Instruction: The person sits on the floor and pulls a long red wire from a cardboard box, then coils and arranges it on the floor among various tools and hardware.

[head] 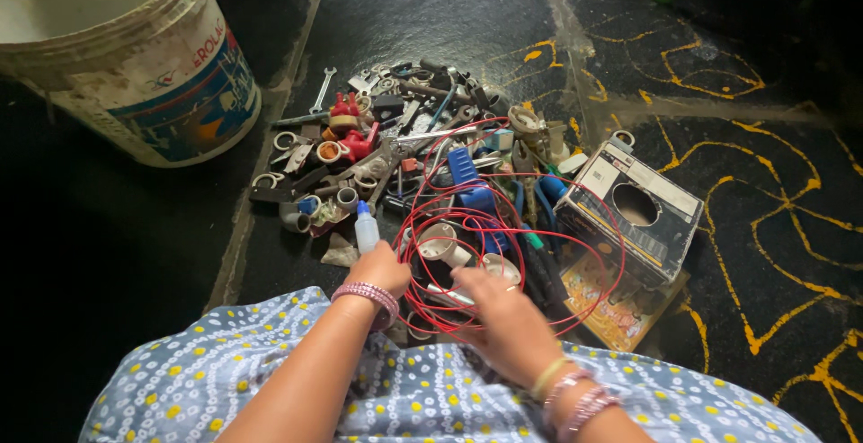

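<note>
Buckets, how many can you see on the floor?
1. The white bucket stands at the top left, beside the pile of tools. Its far side is cut off by the picture edge; others could be out of view.

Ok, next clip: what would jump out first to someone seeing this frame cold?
Probably the loops of red wire at centre, spread over a heap of tools and fittings on the dark floor. The right hand is in among the loops, and the left hand grips a small white bottle with a blue cap. A big white bucket fills the top left corner; a cardboard box with a round hole sits right of the heap.
</note>
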